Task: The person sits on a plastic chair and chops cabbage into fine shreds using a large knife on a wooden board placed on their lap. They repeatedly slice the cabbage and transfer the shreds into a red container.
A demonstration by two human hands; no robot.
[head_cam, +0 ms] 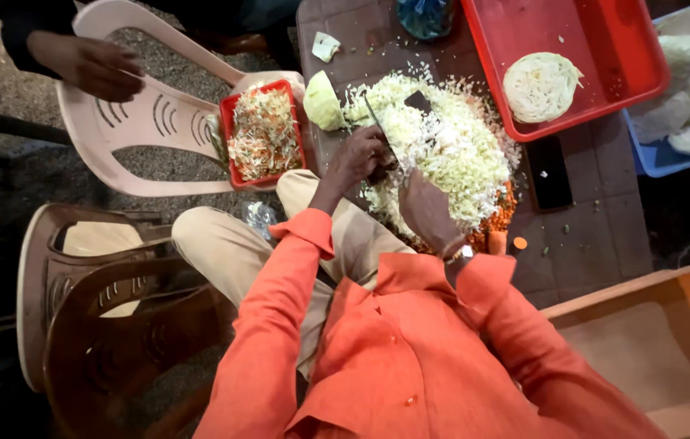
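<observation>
Two hands work at a heap of shredded cabbage point(442, 146) on a brown tabletop point(589, 236). One hand point(361, 158), the left in the picture, is closed around the handle of a knife point(385, 134) whose blade slants up across the near edge of the heap. Which arm it belongs to cannot be told for sure, as the sleeves cross below; I take it as the left. The other hand point(426, 207) lies lower, wrist turned, with a watch point(460, 254) at the cuff; its fingers are hidden against the heap, so how far it is open cannot be told. Both arms wear orange sleeves point(280, 325).

Beside the heap, to its left, sits a pale green cabbage wedge point(322, 102), touching the shreds. Orange carrot bits point(507, 213) show under the heap's right edge. Above and right, a red tray point(605, 49) holds a cabbage half point(540, 85), cut face up. Past it, a blue crate point(654, 154) holds more cabbage pieces. A dark phone point(548, 172) lies flat on the tabletop between heap and tray.

Left of the tabletop, a small red tub point(263, 134) of mixed shreds rests on a pink chair point(150, 122). Another person's hand point(97, 65) rests on that chair's back. Brown chairs point(101, 325) stand stacked lower left, and a wooden box point(670, 341) sits lower right.
</observation>
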